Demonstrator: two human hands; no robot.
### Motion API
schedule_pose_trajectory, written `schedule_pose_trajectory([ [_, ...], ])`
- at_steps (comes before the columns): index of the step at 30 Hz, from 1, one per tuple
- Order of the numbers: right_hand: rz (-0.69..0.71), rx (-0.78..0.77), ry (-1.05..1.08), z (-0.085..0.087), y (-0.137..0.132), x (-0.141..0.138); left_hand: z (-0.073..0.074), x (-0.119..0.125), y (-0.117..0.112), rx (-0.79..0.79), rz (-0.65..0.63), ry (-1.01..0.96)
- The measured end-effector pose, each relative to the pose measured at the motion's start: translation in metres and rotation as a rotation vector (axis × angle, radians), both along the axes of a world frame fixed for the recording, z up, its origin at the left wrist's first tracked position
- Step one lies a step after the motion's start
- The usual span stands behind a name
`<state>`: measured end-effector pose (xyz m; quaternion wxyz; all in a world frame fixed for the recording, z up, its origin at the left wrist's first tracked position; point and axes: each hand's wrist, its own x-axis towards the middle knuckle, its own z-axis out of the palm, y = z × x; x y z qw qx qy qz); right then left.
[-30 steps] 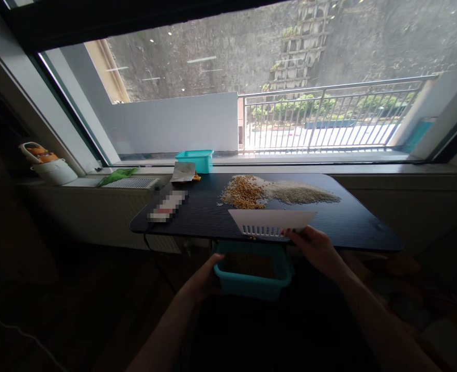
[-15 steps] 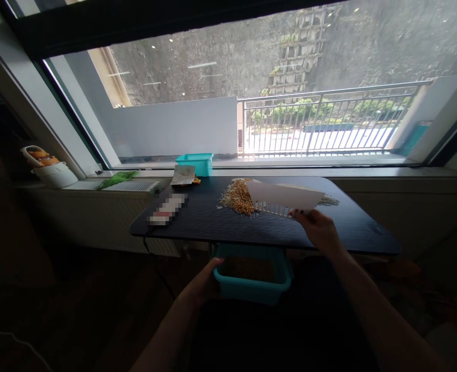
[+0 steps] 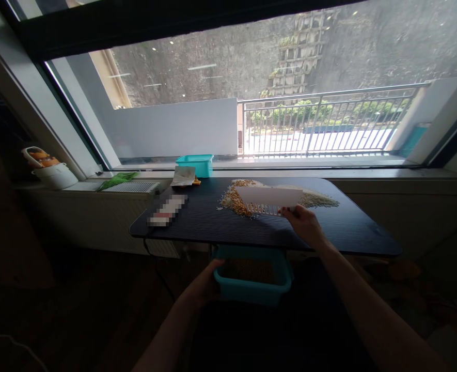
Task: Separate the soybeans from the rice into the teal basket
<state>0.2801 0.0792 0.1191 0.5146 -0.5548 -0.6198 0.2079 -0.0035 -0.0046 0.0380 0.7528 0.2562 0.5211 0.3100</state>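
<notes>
My right hand (image 3: pixel 303 223) grips a white slotted scoop (image 3: pixel 269 199) and holds it down on the near edge of a heap of yellow beans (image 3: pixel 238 195) on the black table (image 3: pixel 348 227). White rice (image 3: pixel 317 199) lies beside the beans, to their right. My left hand (image 3: pixel 207 281) holds a teal tub (image 3: pixel 253 287) under the table's front edge. The tub has beans in it.
A second teal tub (image 3: pixel 197 163) stands on the window sill behind the table. A paper packet (image 3: pixel 183 175) and a flat blurred object (image 3: pixel 167 209) lie at the table's left. A white pot (image 3: pixel 53 173) and a green bag (image 3: pixel 117 179) sit on the ledge at left.
The scoop went from the table's front edge above the tub up and back over the heap, then came down onto the beans. The left hand and tub stayed put.
</notes>
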Motion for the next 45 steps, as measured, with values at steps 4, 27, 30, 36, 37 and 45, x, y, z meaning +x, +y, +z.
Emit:
schedule_pose_trajectory([
  [4,0.029,0.0,0.039,0.002,-0.002,-0.001,-0.003,-0.001,0.001,0.022,-0.002,-0.017],
  [27,0.091,-0.058,0.151,-0.001,-0.008,-0.001,-0.007,-0.003,0.001,0.023,0.004,-0.02],
  [30,0.075,-0.056,0.18,-0.001,-0.009,0.001,-0.008,-0.003,0.002,0.026,-0.002,-0.023],
  [36,0.053,-0.054,0.17,-0.001,-0.009,0.002,-0.006,-0.002,0.001,0.013,0.004,-0.013],
  [37,0.065,-0.058,0.173,-0.002,-0.009,0.002,-0.006,-0.002,0.001,0.017,-0.002,-0.014],
  [45,0.092,-0.056,0.229,-0.006,-0.014,0.003,-0.009,-0.004,0.003,0.015,-0.045,-0.009],
])
